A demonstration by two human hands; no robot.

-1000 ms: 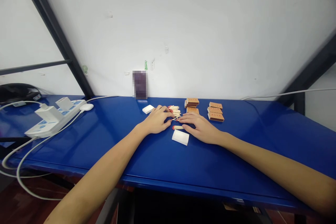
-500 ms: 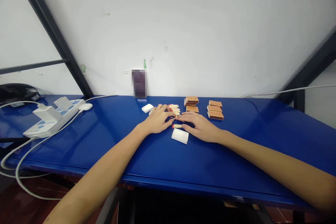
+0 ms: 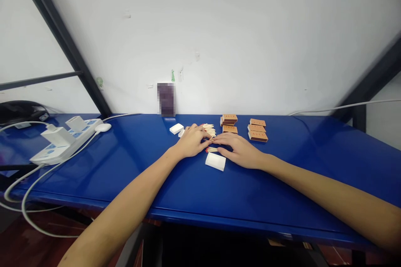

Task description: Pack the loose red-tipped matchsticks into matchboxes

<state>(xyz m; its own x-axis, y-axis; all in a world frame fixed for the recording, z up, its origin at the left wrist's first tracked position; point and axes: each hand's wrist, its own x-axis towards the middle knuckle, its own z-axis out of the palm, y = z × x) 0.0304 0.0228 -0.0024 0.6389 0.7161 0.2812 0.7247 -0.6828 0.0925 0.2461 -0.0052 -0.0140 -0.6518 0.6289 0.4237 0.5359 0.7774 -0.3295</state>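
Red-tipped matches [image 3: 208, 128] lie in a loose pile just beyond my hands. My left hand [image 3: 191, 142] rests at the pile's left side, fingers bent and thumb apart, fingertips at a few loose matches. From the right, my right hand [image 3: 239, 151] reaches in with fingers stretched out. Its fingertips are at the same loose matches, and its thumb touches the end of a small row of matches [image 3: 211, 149]. Nearest me, just below that row, lies a white matchbox tray [image 3: 215, 161]. Whether either hand pinches a match is too small to see.
Orange matchboxes stand in a left group [image 3: 229, 123] and a right row [image 3: 257, 130]. Another white tray [image 3: 176, 128] lies behind my left hand. A power strip [image 3: 67, 142] with cables occupies the left of the blue table [image 3: 282, 200]. A dark pixelated object [image 3: 166, 100] leans against the wall.
The view has shifted slightly. My left thumb has drawn in a little towards its fingers, and the fingertips of both hands have moved slightly at the loose matches. The trays and boxes stay put.
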